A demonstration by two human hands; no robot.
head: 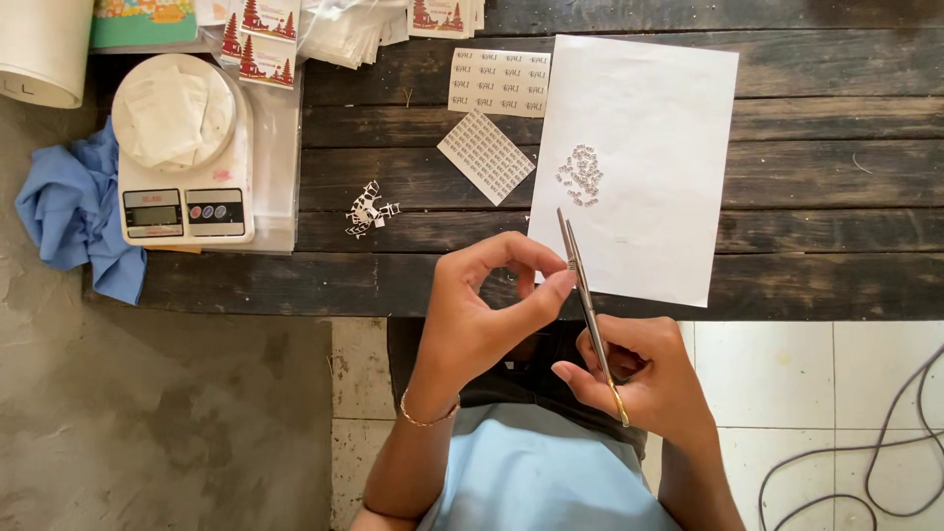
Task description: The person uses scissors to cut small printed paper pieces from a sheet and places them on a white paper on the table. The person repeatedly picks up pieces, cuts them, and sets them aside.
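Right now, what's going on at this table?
A person at a dark wooden table works a pair of thin scissors with the right hand, while the left hand pinches something tiny against the blades. Small cut pieces lie piled on a white sheet of paper. Printed sticker sheets, offcuts and a small scale sit to the left.
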